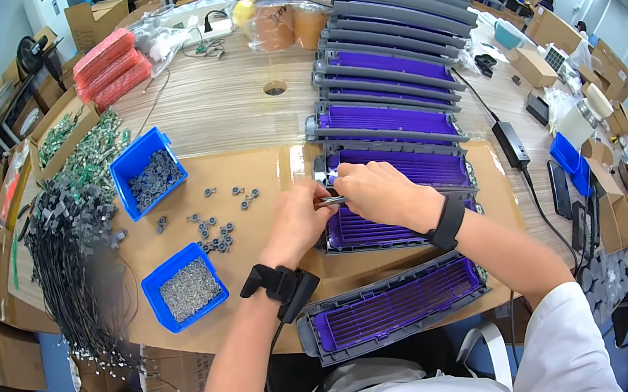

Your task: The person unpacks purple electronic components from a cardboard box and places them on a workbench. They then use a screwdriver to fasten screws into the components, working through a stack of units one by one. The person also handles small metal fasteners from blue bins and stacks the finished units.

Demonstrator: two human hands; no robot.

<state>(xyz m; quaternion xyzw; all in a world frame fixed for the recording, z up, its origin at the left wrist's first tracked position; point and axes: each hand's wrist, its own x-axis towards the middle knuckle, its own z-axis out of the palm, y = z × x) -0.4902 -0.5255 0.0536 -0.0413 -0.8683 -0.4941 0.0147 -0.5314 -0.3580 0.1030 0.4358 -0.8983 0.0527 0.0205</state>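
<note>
My left hand [295, 223] is closed, with its fingertips around a slim shiny metal piece [330, 201] whose kind I cannot make out. Right beside it, my right hand [385, 193] is closed too, its fingers curled in front of the same spot; what they grip is hidden. Both hands are over the left end of a grey frame with a purple slatted panel [369, 225]. Behind it, similar grey-and-purple panels [388, 117] run in a row toward the far side. Nearest my body lies another such panel [396, 306], tilted slightly.
Left of my hands, small grey plastic parts [217, 234] lie loose on cardboard. A blue bin [174, 170] holds more of them; another blue bin [152, 285] holds small metal pieces. Black cables [74, 263] hang over the left edge. A power adapter [510, 144] lies at right.
</note>
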